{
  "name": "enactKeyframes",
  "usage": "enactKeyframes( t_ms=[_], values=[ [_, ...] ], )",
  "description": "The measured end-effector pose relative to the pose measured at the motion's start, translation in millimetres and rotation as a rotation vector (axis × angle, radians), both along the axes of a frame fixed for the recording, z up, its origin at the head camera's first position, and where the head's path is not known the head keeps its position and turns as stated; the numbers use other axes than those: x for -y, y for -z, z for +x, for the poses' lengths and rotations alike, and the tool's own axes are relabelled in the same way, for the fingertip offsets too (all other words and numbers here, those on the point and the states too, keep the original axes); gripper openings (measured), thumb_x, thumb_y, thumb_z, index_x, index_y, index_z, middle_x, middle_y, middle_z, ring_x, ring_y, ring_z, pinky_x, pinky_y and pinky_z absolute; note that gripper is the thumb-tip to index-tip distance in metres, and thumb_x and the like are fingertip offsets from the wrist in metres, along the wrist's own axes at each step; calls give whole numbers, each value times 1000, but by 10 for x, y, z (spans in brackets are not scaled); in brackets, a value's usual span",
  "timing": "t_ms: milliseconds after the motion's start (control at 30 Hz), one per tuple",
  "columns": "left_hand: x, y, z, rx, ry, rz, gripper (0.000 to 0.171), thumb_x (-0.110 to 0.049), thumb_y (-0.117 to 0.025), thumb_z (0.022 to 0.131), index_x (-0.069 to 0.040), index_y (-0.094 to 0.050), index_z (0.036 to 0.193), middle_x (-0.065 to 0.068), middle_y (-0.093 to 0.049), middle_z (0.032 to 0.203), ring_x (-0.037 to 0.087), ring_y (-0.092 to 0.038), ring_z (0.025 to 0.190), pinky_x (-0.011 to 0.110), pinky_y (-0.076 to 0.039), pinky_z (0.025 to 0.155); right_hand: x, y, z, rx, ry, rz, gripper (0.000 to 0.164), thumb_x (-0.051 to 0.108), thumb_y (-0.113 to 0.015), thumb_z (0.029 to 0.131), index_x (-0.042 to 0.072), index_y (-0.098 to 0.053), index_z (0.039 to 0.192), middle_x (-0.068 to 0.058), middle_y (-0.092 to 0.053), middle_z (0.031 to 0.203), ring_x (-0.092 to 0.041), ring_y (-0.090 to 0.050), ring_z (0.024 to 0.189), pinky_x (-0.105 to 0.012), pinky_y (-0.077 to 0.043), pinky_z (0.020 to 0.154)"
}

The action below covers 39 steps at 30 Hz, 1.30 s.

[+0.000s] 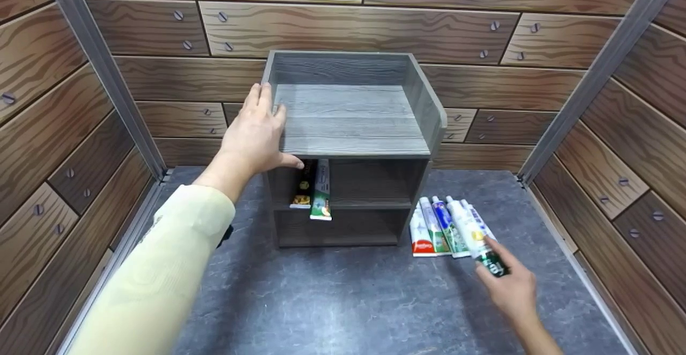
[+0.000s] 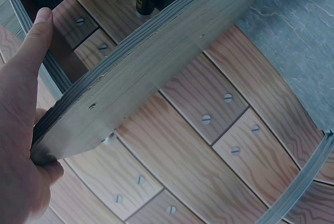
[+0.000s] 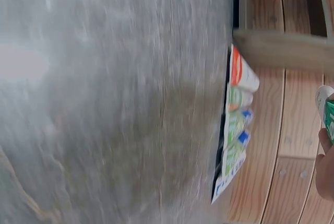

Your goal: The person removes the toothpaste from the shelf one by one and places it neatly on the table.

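Observation:
My left hand [image 1: 254, 138] grips the upper left side of a small grey wooden shelf unit [image 1: 343, 108]; in the left wrist view its thumb and fingers lie on either side of a panel edge [image 2: 130, 67]. A white and dark green toothpaste tube [image 1: 472, 231] is pinched at its dark end by my right hand [image 1: 509, 285], overlapping a row of tubes on the floor. That row includes a red and white toothpaste tube [image 1: 422, 234] and a blue and green one [image 1: 447, 223]. Inside the middle compartment lie a black tube [image 1: 303, 186] and a green and grey tube [image 1: 321, 191], side by side.
Wood-patterned walls [image 1: 359, 28] with metal corner posts [image 1: 595, 71] enclose the space behind and at both sides. The unit stands on a grey marbled floor [image 1: 321, 296], near the back wall. Raised sides [image 1: 429, 97] border its top, and a lower compartment [image 1: 337, 229] lies beneath the tubes.

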<state>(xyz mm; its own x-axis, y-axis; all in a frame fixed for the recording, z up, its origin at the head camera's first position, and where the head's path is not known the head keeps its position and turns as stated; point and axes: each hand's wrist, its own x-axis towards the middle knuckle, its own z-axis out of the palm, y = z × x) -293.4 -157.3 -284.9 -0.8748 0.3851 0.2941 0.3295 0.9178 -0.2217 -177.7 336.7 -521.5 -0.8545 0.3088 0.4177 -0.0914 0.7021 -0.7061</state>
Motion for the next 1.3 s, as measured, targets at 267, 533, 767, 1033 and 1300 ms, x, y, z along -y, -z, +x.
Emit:
enactKeyframes(
  t_ms=[267, 533, 767, 1033, 1300],
  values=[
    [-2, 0, -2, 9, -5, 8, 128, -85, -76, 71, 7, -46, 155, 42, -21, 165, 57, -19, 155, 54, -23, 129, -407, -12, -293, 84, 49, -45, 60, 4, -83, 86, 12, -67, 144, -29, -65, 138, -34, -68, 94, -17, -50, 67],
    [27, -12, 9, 5, -7, -1, 128, -86, -74, 72, 7, -46, 155, 42, -21, 164, 58, -20, 154, 55, -21, 129, -650, 23, -584, 107, 78, 10, 57, 11, -78, 89, 11, -66, 145, -25, -65, 140, -41, -64, 111, -40, -44, 83],
    [1, 9, -4, 8, -5, -1, 129, -87, -73, 72, 6, -46, 156, 42, -21, 164, 57, -20, 154, 54, -23, 128, -863, 104, -748, 189, 70, 50, 59, 14, -76, 91, 10, -63, 149, -29, -60, 144, -45, -60, 114, -50, -44, 88],
    [-5, 18, -16, 10, -10, 7, 127, -86, -75, 71, 4, -47, 156, 41, -21, 165, 56, -19, 155, 53, -25, 128, -1012, 270, -898, 185, 56, 57, 58, 12, -75, 89, 6, -64, 145, -30, -61, 142, -45, -61, 115, -48, -44, 88],
    [14, 4, -16, 13, -18, 6, 127, -86, -75, 72, 4, -46, 156, 41, -20, 165, 56, -19, 155, 53, -29, 127, -1100, 386, -998, 236, 35, 58, 57, 10, -74, 91, 2, -62, 146, -32, -59, 143, -47, -60, 119, -53, -45, 94]
  ],
)
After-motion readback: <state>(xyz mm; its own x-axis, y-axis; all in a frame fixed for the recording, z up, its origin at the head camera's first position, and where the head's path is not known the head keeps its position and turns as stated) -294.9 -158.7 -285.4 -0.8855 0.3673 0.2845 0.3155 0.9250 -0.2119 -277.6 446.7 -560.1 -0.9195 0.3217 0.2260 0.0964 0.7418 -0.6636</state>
